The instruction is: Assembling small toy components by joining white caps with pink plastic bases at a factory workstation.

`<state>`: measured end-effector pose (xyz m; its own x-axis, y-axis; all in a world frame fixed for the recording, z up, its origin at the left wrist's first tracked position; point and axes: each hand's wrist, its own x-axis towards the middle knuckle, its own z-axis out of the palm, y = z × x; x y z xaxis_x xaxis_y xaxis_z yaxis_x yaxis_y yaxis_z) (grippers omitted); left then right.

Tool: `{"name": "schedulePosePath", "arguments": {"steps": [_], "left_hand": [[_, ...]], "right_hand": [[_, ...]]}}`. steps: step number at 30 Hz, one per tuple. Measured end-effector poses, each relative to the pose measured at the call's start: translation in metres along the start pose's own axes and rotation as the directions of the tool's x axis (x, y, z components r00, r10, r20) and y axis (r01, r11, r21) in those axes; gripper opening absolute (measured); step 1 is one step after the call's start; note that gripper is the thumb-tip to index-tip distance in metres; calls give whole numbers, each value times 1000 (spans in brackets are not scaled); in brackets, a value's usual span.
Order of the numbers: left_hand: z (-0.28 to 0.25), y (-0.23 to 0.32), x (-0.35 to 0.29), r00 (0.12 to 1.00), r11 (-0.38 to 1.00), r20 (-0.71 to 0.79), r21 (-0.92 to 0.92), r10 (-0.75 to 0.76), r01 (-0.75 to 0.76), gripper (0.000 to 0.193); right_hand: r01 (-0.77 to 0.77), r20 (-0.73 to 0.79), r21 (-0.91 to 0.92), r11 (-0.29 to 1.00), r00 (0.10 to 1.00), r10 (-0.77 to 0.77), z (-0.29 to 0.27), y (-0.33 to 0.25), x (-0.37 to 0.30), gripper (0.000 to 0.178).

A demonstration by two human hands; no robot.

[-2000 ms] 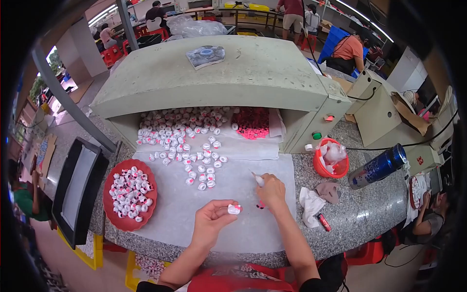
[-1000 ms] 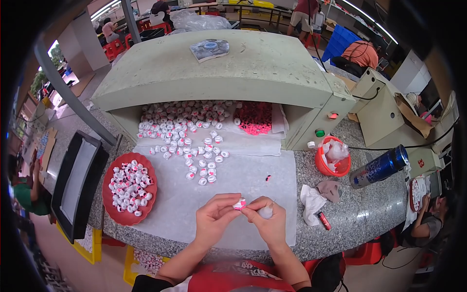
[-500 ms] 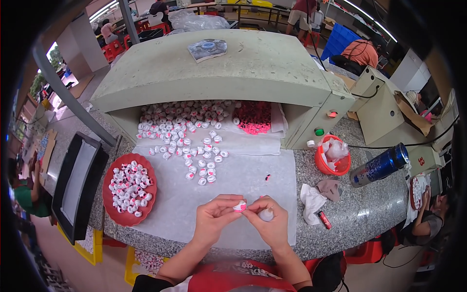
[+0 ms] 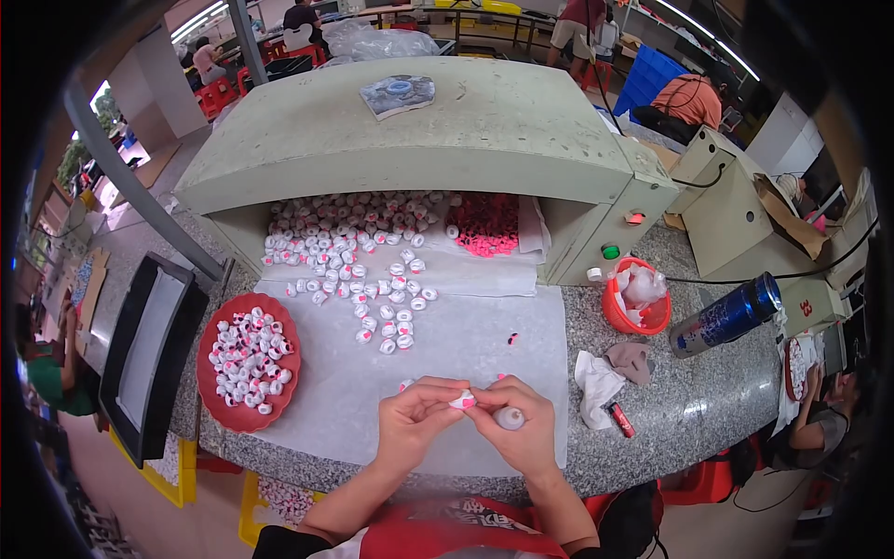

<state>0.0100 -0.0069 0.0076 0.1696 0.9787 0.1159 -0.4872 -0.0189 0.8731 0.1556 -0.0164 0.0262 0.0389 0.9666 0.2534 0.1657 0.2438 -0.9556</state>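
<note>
Over the white paper (image 4: 521, 321), my left hand (image 4: 416, 416) pinches a small white and pink piece (image 4: 463, 401) between thumb and fingers. My right hand (image 4: 521, 438) meets it at the same piece with thumb and forefinger, and its curled fingers also hold a small translucent bottle (image 4: 509, 418). More white pieces with pink patches (image 4: 386, 328) lie in loose rows beyond my hands. To the left, a red scalloped bowl (image 4: 209, 396) is heaped with similar pieces. A tiny dark and pink part (image 4: 512, 339) lies on the paper.
A beige metal hood (image 4: 400, 154) covers many white pieces and a pile of pink parts (image 4: 486, 224). At right are an orange basket (image 4: 652, 328), blue bottle (image 4: 726, 317), cloths (image 4: 601, 387) and red tube (image 4: 622, 421). A black tray (image 4: 121, 382) stands left; several people work nearby.
Both hands have shifted slightly, and the piece between them has turned. The bottle in my right hand tilts differently. A white piece now shows just beyond my left fingers.
</note>
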Motion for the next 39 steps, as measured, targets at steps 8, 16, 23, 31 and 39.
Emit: {"name": "schedulePosePath", "arguments": {"steps": [8, 16, 23, 31, 39], "left_hand": [[-3, -1, -1, 1000, 1000, -1, 2, -18, 18, 22], [-5, -2, 0, 999, 998, -2, -24, -53, 53, 21], [-7, -5, 0, 996, 995, 12, -47, -89, 90, 21], [-10, 0, 11, 907, 846, 35, -346, -419, 405, 24], [1, 13, -1, 971, 956, 133, 244, -200, 163, 29]], "right_hand": [[41, -8, 1, 999, 999, -41, 2, 3, 0, 15], [43, -23, 9, 999, 999, -43, 4, 6, 0, 15], [45, -25, 5, 999, 999, -45, 4, 7, 1, 14], [-28, 35, 92, 995, 999, 25, -8, 10, 8, 20], [-140, 157, 346, 928, 983, 90, -10, 22, 1, 20]]}}
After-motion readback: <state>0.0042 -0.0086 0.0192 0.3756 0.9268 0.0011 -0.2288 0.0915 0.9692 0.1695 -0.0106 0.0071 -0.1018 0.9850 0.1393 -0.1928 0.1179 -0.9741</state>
